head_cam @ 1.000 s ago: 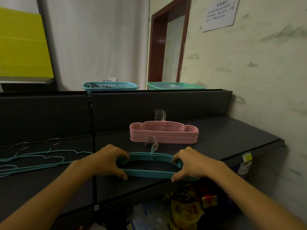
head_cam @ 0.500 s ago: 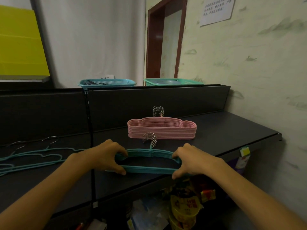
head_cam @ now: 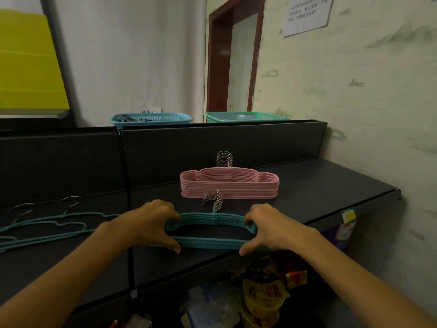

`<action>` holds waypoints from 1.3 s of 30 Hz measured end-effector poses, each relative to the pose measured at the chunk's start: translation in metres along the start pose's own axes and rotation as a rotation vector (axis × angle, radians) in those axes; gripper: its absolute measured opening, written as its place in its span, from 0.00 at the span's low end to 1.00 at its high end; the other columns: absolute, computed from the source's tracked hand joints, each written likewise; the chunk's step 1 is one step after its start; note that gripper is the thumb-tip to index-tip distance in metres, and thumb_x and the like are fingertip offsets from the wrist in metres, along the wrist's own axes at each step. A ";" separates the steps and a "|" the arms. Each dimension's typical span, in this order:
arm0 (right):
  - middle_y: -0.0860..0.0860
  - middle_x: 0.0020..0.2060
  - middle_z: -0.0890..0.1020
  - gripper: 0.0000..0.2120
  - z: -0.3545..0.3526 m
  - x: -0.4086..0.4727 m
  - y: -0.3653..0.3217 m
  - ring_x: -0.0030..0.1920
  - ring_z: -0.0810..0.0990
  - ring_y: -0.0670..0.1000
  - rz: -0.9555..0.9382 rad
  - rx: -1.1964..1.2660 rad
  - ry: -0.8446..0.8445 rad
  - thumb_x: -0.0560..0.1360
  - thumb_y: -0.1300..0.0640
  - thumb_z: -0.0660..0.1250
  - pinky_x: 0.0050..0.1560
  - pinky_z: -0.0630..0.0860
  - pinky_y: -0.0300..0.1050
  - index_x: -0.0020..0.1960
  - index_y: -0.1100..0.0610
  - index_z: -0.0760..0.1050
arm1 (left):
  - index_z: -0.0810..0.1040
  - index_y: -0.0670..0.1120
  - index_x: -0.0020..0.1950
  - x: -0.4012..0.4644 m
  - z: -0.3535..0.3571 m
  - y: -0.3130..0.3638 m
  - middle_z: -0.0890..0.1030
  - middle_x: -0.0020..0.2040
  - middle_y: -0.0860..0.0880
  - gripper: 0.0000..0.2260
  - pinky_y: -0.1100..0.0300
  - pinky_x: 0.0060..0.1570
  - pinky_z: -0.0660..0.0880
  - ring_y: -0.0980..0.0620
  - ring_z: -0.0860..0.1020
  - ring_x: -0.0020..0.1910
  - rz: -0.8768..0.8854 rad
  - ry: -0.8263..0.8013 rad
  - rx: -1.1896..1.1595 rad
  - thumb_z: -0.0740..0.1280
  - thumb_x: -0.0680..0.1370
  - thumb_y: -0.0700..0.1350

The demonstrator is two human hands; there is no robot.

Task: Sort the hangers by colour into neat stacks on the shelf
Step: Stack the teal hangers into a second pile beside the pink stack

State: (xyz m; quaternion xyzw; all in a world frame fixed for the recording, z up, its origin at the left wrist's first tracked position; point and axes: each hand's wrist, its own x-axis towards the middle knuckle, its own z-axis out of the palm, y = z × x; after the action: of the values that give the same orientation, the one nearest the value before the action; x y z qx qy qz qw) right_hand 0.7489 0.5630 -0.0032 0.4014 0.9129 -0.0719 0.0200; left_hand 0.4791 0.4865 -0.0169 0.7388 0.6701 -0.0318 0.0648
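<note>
Both hands, left (head_cam: 151, 223) and right (head_cam: 272, 227), are gripping the teal stack (head_cam: 210, 233) by its ends, fingers curled; one pink stack (head_cam: 229, 185) is lying behind; two baskets (head_cam: 151, 118), contents unclear.

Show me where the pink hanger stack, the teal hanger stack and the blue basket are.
pink plastic hanger stack (head_cam: 229, 189): head view, front side.
teal plastic hanger stack (head_cam: 210, 243): head view, front bar.
blue plastic mesh basket (head_cam: 151, 118): head view, front rim.

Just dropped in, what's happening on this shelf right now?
A person is squaring up a teal stack of hangers on the shelf. The left hand grips its left end, the right hand its right end. A pink stack sits finished behind it. Loose teal hangers lie unsorted to the left.
</note>
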 end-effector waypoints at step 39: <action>0.48 0.58 0.75 0.37 0.012 0.016 0.025 0.56 0.72 0.50 -0.002 -0.023 -0.064 0.62 0.33 0.73 0.57 0.74 0.48 0.65 0.49 0.73 | 0.73 0.54 0.65 0.006 -0.004 -0.004 0.73 0.61 0.55 0.29 0.57 0.61 0.69 0.55 0.66 0.58 -0.060 -0.083 -0.039 0.72 0.68 0.62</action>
State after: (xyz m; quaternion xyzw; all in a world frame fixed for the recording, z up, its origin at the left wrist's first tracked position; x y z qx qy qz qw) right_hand 0.7567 0.5894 -0.0197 0.3979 0.9128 -0.0741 0.0540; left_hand 0.4759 0.4935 -0.0138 0.7149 0.6892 -0.0515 0.1059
